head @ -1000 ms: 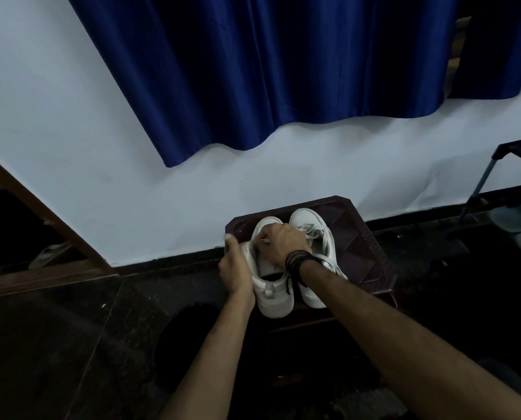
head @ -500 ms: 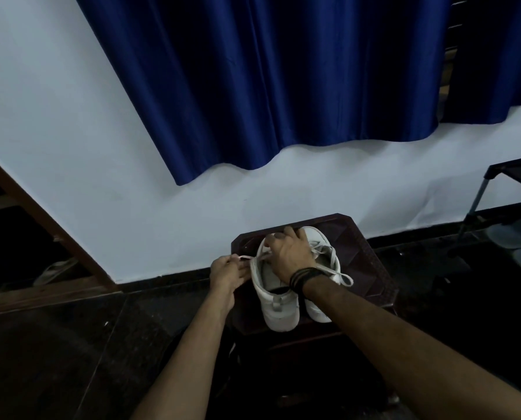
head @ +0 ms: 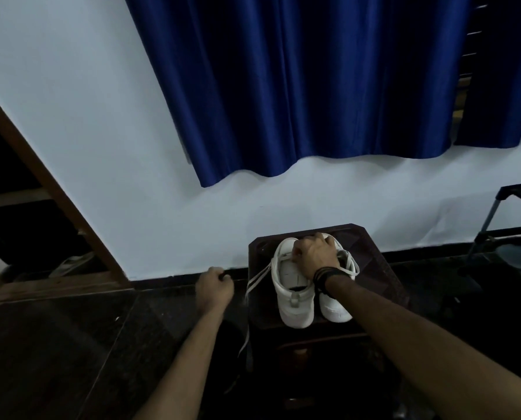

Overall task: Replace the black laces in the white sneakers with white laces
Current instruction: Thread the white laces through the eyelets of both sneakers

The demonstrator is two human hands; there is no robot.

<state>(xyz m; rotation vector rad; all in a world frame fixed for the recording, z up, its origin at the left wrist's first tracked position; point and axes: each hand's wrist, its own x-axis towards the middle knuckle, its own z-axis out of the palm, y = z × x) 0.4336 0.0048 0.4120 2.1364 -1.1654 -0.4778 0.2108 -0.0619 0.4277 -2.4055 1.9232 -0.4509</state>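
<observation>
The left hand (head: pixel 215 286) is the nearest working element: it sits off the left edge of the stool, over the dark floor, with its fingers curled into a fist. It appears to pinch something dark at the knuckles, but the frame is too dim to tell what, so whether it grips a lace end cannot be confirmed. Just beside it, a white lace (head: pixel 254 281) runs from the eyelets of the left sneaker (head: pixel 294 294) over the left edge of the stool (head: pixel 374 268) and hangs down toward the floor; this slack suggests the lace is being drawn sideways to take up length through an eyelet. Both sneakers stand side by side on the stool top, heels toward its near edge and toes toward its far edge. The right sneaker (head: pixel 336 309) touches the left one and carries loose white lace loops (head: pixel 351 263) on its right side. The right hand (head: pixel 312 256) lies across the lacing area of both shoes, fingers bent and pressing down, probably to hold the pair still against the sideways pull. No black lace is visible on either shoe. Beyond the stool stand a white wall (head: pixel 71 116) and a blue curtain (head: pixel 298 86).
</observation>
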